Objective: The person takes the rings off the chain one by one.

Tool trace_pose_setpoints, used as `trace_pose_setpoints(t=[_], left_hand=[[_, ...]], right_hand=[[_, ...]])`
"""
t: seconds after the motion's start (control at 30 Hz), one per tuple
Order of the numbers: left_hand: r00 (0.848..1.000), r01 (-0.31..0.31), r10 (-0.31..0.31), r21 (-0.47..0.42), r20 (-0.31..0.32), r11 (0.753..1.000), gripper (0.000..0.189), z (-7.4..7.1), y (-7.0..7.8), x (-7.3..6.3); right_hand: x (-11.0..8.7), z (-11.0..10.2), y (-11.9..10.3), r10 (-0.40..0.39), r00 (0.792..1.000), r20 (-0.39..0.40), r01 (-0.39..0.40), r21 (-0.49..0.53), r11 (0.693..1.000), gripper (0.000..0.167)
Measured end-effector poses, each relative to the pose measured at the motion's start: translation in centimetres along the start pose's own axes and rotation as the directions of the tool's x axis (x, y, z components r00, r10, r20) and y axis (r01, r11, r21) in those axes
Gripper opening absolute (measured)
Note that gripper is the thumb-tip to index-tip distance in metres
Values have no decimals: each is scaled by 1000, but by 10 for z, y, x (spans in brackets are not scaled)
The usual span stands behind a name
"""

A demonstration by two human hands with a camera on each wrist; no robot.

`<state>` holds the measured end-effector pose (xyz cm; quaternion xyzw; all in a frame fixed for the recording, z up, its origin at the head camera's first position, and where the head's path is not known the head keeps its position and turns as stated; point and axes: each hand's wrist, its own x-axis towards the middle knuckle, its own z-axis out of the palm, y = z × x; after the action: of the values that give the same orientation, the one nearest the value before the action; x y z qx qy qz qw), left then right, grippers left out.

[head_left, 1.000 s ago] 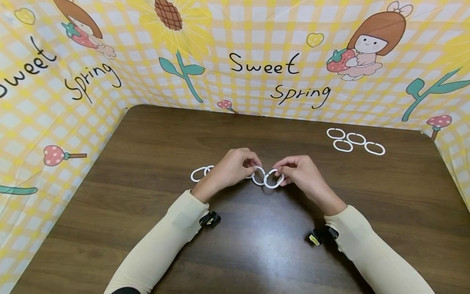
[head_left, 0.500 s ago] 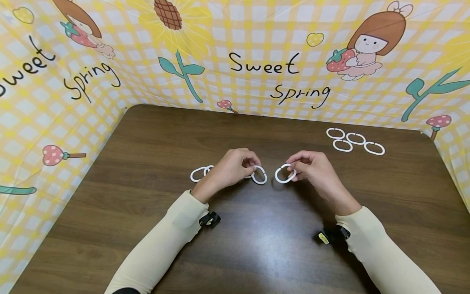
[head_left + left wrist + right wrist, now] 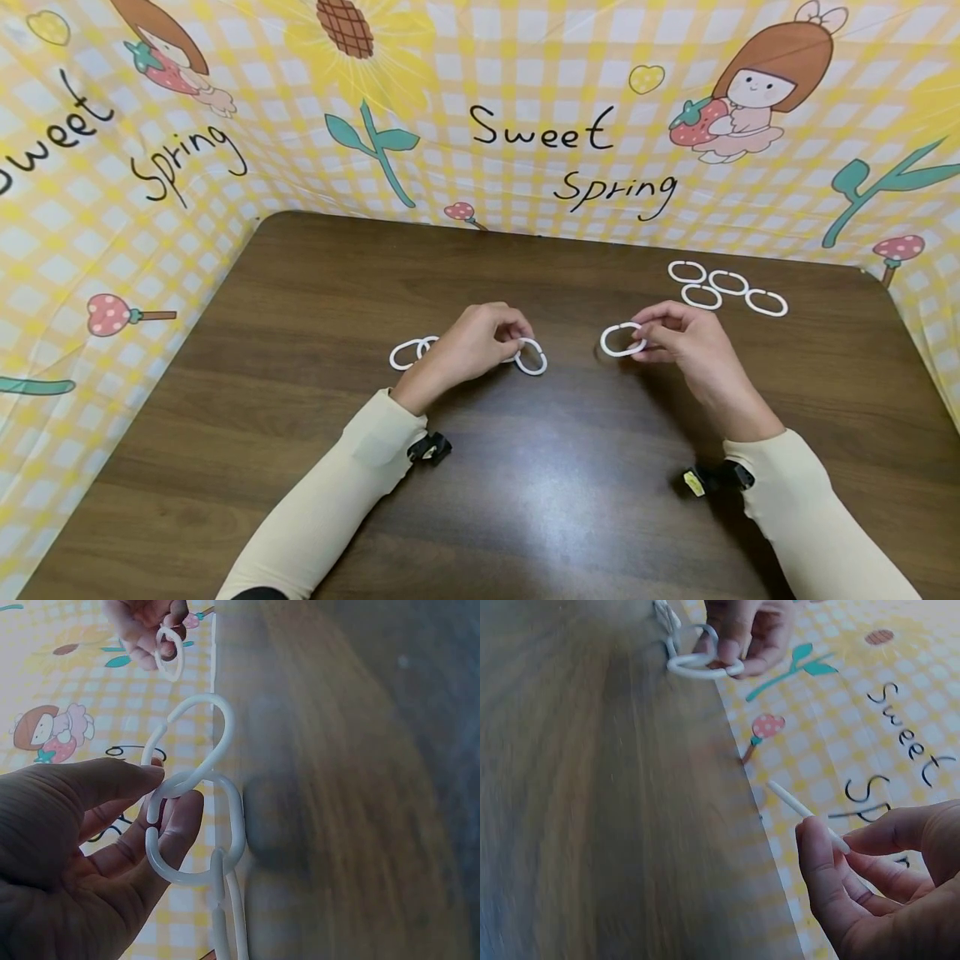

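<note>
My left hand pinches a chain of white plastic C-shaped links between thumb and fingers. In the left wrist view, the chain's end link sticks out past the fingertips, hooked through a second link, and further links hang below. The chain's other end shows left of the wrist in the head view; its middle is hidden behind the hand. To the right, my right hand pinches a single white link by one side, just above the table and apart from the chain. Edge-on, that link appears thin in the right wrist view.
Several loose white links lie grouped on the far right of the brown wooden table, beyond my right hand. A yellow checked cloth with cartoon prints hangs along the table's back and left edges.
The single link has come apart from the chain's end link. My right hand has carried it right and slightly away from me, while the left hand has stayed in place.
</note>
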<state>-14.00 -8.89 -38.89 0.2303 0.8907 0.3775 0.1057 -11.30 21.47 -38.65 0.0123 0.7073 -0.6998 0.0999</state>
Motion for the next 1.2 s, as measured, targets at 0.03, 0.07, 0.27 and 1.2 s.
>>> trace_pose_setpoints(t=[0.03, 0.07, 0.27, 1.2], left_hand=[[1000, 0, 0, 1, -1, 1000, 10, 0, 0, 0], [1000, -1, 1, 0, 0, 1000, 10, 0, 0, 0], [1000, -1, 1, 5, 2, 1000, 10, -1, 0, 1], [1000, -6, 6, -17, -3, 1000, 10, -1, -1, 2]], right_hand=[[0, -3, 0, -6, 1000, -5, 6, 21, 1000, 13], [0, -6, 1, -11, 1000, -9, 11, 39, 999, 15], [0, -30, 4, -42, 998, -42, 46, 107, 993, 24], [-7, -115, 14, 52, 964, -262, 9, 230, 973, 26]])
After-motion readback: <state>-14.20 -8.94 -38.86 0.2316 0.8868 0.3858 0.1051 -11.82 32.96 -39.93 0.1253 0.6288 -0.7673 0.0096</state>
